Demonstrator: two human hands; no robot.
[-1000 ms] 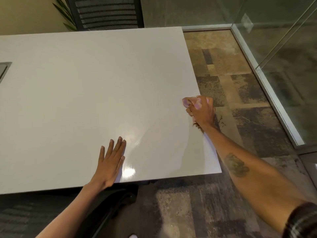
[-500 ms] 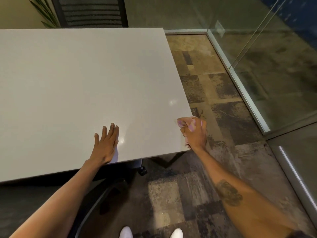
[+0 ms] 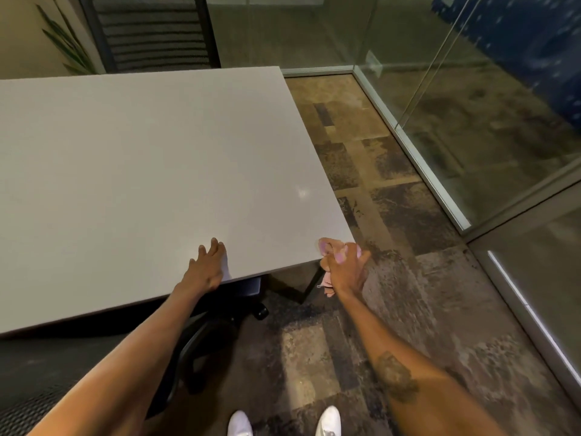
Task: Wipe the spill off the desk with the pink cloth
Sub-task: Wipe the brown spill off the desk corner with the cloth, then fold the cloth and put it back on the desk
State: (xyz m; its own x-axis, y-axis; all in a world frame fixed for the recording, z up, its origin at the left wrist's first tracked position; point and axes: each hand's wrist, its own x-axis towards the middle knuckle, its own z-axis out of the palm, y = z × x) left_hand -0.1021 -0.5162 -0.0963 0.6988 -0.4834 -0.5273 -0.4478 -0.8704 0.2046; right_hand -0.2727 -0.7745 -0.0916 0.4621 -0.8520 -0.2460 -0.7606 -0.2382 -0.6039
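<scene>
The white desk fills the left and middle of the head view. My right hand grips the bunched pink cloth at the desk's near right corner; part of the cloth hangs below the edge. My left hand lies flat on the desk near its front edge, fingers slightly apart, holding nothing. I see no spill on the desk surface.
A black office chair sits under the desk's front edge, and another chair stands behind the far edge beside a plant. A glass wall runs along the right over patterned carpet. My white shoes show at the bottom.
My right hand has slid the pink cloth along the desk's right edge toward me to the near corner. The view has pulled back, and my left hand now sits nearer the front edge.
</scene>
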